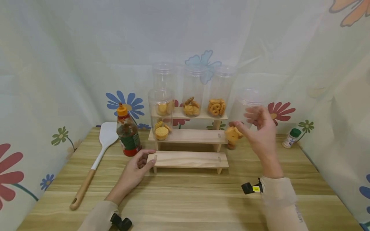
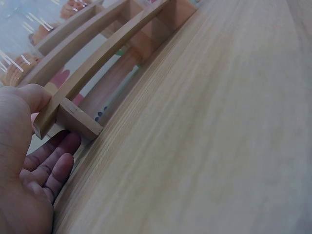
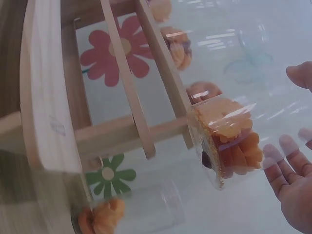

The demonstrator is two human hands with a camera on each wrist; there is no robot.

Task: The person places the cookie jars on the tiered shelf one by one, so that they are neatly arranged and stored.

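My left hand [image 1: 134, 168] grips the left end of the bottom step of a three-tier wooden shelf [image 1: 188, 159], thumb on top and fingers by its leg [image 2: 80, 119]. My right hand [image 1: 261, 134] holds a clear jar [image 1: 249, 96] with orange-brown snacks [image 3: 234, 139] in its bottom, off the table at the shelf's right. In the right wrist view the thumb and fingers lie on opposite sides of this jar. Three clear jars with snacks, one of them with pretzels [image 1: 216, 107], stand on the top tier. Another jar [image 1: 161, 115] with round crackers stands at the middle tier's left end.
A further snack jar [image 3: 146, 209] stands low beyond the shelf's right side. Left of the shelf are a red sauce bottle [image 1: 129, 134] and a white spatula [image 1: 108, 134] with a wooden handle. A small green-capped shaker [image 1: 291, 138] stands at the table's right back.
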